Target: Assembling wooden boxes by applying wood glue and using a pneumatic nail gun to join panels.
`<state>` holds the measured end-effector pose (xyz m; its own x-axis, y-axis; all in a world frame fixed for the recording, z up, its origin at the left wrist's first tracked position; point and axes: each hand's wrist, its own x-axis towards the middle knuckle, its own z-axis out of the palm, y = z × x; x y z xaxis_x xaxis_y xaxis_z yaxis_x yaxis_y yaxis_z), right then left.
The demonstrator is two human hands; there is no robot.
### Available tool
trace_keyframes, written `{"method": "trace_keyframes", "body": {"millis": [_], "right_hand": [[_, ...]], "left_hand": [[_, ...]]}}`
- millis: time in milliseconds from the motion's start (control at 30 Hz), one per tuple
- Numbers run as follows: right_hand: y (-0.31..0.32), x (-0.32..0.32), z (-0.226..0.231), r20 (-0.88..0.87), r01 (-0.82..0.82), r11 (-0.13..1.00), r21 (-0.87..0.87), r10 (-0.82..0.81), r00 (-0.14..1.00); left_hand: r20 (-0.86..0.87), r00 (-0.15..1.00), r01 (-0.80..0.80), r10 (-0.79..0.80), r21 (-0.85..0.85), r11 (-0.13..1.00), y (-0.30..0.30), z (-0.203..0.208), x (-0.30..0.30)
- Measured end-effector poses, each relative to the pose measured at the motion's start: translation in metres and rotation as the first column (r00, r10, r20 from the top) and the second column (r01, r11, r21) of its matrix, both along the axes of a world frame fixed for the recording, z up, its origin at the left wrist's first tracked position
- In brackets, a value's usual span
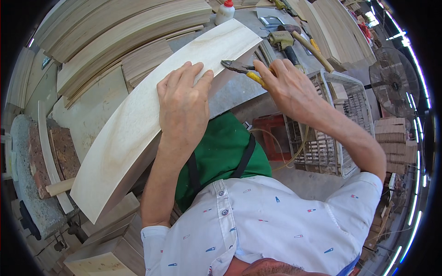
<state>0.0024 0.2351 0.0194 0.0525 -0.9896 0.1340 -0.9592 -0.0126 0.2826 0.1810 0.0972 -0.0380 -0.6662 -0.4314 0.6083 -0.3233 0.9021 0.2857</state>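
A long, pale wooden piece with a broad flat face and deep sides lies slantwise across the bench in front of me. My left hand rests palm down on its face, fingers spread. Closed around the yellow handles of a pair of pliers is my right hand. The dark jaws point left and lie over the piece's near edge, close to its far right end. Whether they grip something small there, I cannot tell.
Stacked boards fill the far left of the bench. A red-capped white bottle, a green air nailer and a wooden-handled hammer lie beyond. At right stand a white plastic crate and a fan.
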Motion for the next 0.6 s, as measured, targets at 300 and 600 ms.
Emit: {"method": "trace_keyframes", "body": {"millis": [300, 600], "right_hand": [[0.013, -0.005, -0.054, 0.057, 0.013, 0.970, -0.242, 0.001, 0.998], [0.006, -0.011, 0.007, 0.446, 0.122, 0.978, 0.167, -0.186, 0.876]], "left_hand": [[-0.032, 0.999, 0.013, -0.012, 0.038, 0.999, 0.002, 0.002, 0.002], [-0.026, 1.000, 0.011, -0.010, 0.025, 1.000, 0.001, 0.001, 0.001]]}}
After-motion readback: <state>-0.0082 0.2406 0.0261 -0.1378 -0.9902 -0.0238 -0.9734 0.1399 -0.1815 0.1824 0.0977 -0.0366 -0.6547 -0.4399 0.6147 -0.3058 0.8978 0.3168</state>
